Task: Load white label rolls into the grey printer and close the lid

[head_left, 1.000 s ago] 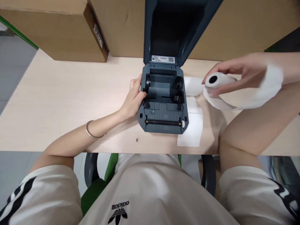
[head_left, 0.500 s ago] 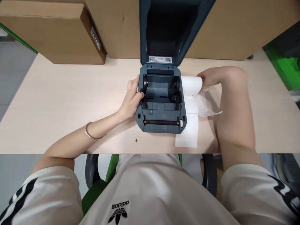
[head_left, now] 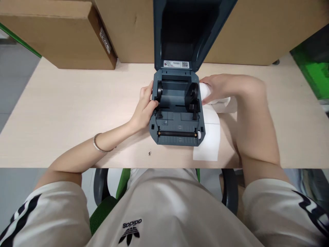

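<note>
A dark grey label printer point(head_left: 177, 118) stands on the table with its lid point(head_left: 189, 34) raised, and its paper bay shows two black roll holders. My left hand point(head_left: 144, 109) is closed on the printer's left side, thumb on the top rim. Against the right side of the printer, my right hand point(head_left: 214, 88) is wrapped over a white label roll point(head_left: 205, 92), which it partly hides. A strip of labels point(head_left: 209, 137) runs from the roll towards the table's front edge, and a loose piece of white paper point(head_left: 226, 105) lies beneath my wrist.
A cardboard box point(head_left: 59, 37) stands at the back left of the table point(head_left: 64, 113). Behind the printer is a wide brown cardboard surface point(head_left: 244, 37), close to the raised lid. A small dark scrap point(head_left: 149, 153) lies near the front edge.
My right hand has moved left along the label roll, from its outer end to beside the printer. The loose paper has shifted under my wrist. My left hand stays on the printer.
</note>
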